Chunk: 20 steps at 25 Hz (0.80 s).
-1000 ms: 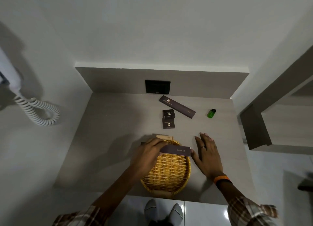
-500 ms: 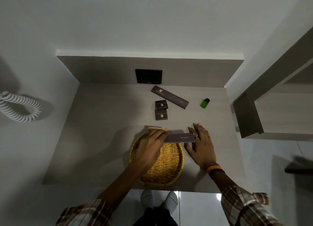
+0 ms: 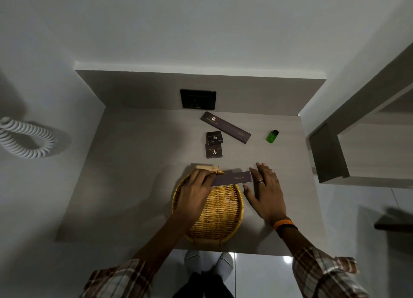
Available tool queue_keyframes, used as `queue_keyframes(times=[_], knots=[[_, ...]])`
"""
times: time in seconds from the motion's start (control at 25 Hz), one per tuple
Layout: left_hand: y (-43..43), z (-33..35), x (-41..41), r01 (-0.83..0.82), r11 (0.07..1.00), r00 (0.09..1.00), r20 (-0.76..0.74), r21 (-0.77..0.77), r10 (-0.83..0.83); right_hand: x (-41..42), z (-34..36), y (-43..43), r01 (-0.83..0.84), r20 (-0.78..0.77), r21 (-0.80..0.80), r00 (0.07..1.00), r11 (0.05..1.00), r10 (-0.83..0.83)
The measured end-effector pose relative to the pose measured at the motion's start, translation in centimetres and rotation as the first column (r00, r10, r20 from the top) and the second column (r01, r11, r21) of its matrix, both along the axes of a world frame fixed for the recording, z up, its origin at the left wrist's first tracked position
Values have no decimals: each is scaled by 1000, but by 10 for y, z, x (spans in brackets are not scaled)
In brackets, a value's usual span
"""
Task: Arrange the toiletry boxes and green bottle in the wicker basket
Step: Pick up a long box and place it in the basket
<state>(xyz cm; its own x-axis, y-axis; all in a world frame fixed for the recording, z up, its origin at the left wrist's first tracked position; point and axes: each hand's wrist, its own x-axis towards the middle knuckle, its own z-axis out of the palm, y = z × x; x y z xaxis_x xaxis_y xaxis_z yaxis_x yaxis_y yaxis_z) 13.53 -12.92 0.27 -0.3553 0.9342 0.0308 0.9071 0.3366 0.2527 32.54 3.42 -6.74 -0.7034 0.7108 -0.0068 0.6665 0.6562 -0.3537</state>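
A round wicker basket (image 3: 220, 210) sits at the counter's near edge. My left hand (image 3: 194, 192) lies over its left rim and grips one end of a long dark box marked Dental Kit (image 3: 234, 179), which spans the basket's far rim and sticks out to the right. My right hand (image 3: 266, 191) rests flat on the counter beside the basket, fingers spread, its fingertips touching the box's right end. Further back lie a long dark box (image 3: 225, 127), two small square dark boxes (image 3: 214, 138) (image 3: 214, 150) and a small green bottle (image 3: 272, 136).
The grey counter (image 3: 138, 168) fills a wall niche with a black socket plate (image 3: 198, 98) on its back panel. A white coiled cord (image 3: 24, 139) hangs on the left wall. A shelf unit (image 3: 330, 154) juts in at right. My feet show below the counter's edge.
The Dental Kit box has shifted a little toward the basket's far rim in my left hand. My right hand has slid up to its right end. The camera has tilted.
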Motion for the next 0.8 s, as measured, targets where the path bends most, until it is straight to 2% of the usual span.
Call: queue_keyframes(times=[0.24, 0.32, 0.48, 0.56, 0.68, 0.8], knots=[[1, -5, -7, -20, 998, 999, -42, 65, 23, -1, 2, 0, 0, 0, 12, 1000, 1000, 0], [0, -1, -9, -25, 991, 998, -48, 134, 31, 0, 2, 0, -4, 2, 15, 1000, 1000, 4], [15, 20, -40, -112, 947, 993, 75, 301, 93, 0, 1, 0, -14, 8, 25, 1000, 1000, 14], [40, 28, -69, -100, 938, 991, 115, 331, 65, 0, 0, 0, -16, 9, 24, 1000, 1000, 15], [86, 26, -105, 15, 988, 983, 178, 151, -42, 1, -1, 1, -17, 3, 24, 1000, 1000, 17], [125, 7, -122, 104, 993, 969, 230, -52, -89, 1, -3, 1, -6, -20, 22, 1000, 1000, 7]])
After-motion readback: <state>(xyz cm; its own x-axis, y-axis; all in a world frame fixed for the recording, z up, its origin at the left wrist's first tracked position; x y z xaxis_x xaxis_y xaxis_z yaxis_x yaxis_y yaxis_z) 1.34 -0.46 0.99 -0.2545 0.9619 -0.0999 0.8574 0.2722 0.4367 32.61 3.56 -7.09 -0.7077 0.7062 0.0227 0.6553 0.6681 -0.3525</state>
